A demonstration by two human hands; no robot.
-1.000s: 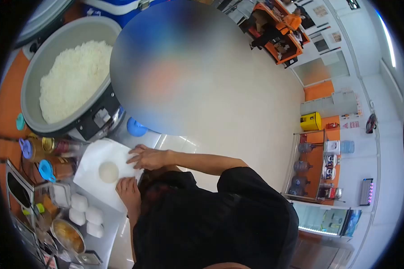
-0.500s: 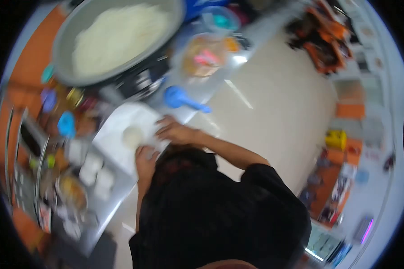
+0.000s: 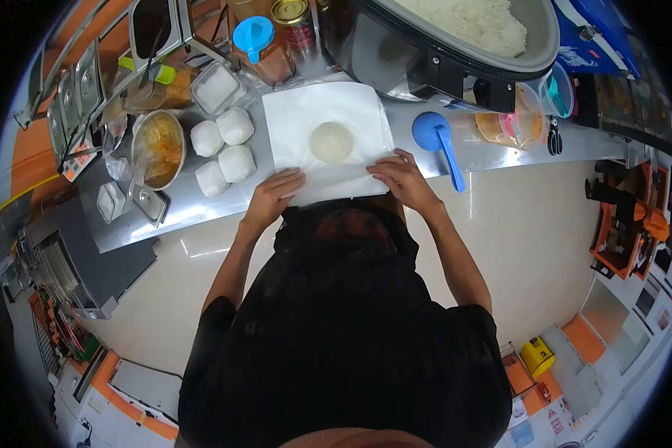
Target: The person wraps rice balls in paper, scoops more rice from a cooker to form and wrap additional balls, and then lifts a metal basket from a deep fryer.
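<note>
A white paper sheet [image 3: 300,112] lies on the steel counter in front of me, with a round, flat mound of rice [image 3: 331,142] on it. My left hand [image 3: 276,196] has its fingers closed on the sheet's near left edge. At the near right edge, my right hand [image 3: 405,181] also grips the paper, fingers bent over it. Between the hands the near edge is slightly raised and creased, close to the rice. Several round white wrapped bundles [image 3: 236,163] sit left of the sheet. A blue rice scoop [image 3: 430,133] rests to its right.
A large cooker [image 3: 418,56] of white rice stands behind the sheet. Left are a bowl of orange-brown food [image 3: 159,149], a square white container [image 3: 218,87] and a blue-lidded jar [image 3: 263,51]. Scissors [image 3: 554,137] and a plastic tub [image 3: 511,123] lie right. The counter's near edge [image 3: 194,218] borders the floor.
My view has turned and steadied, so the counter now runs across the top. Both hands remain at the paper, now more evenly spaced along its near edge.
</note>
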